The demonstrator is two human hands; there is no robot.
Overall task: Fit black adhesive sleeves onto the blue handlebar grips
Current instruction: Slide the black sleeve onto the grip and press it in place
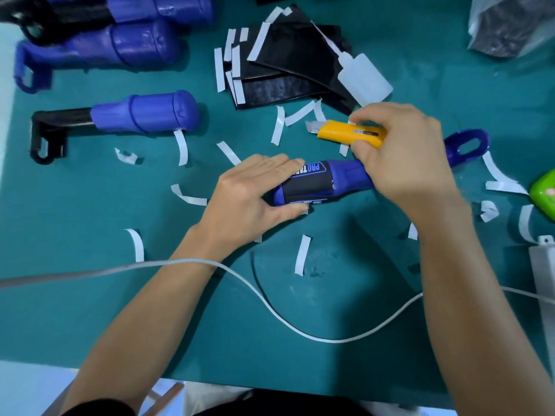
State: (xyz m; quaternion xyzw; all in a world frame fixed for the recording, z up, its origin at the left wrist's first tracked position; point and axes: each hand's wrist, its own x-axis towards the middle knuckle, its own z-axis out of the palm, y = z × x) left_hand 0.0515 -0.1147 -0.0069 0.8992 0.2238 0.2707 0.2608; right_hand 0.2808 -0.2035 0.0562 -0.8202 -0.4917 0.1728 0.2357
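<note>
A blue handlebar grip (345,177) lies across the middle of the green mat, wrapped in a black sleeve (309,184) printed with white letters. My left hand (255,190) grips its left end, fingers over the top and thumb underneath. My right hand (402,154) holds a yellow utility knife (350,134) with its blade pointing left, just above the grip's right part. A pile of flat black sleeves (288,61) lies behind. Three bare blue grips (144,114) lie at the upper left.
Several white backing strips (302,255) litter the mat. A clear glue bottle (360,76) rests on the black pile. A white cable (270,304) crosses in front of my arms. A plastic bag (510,22) sits top right, a green object (543,190) at the right edge.
</note>
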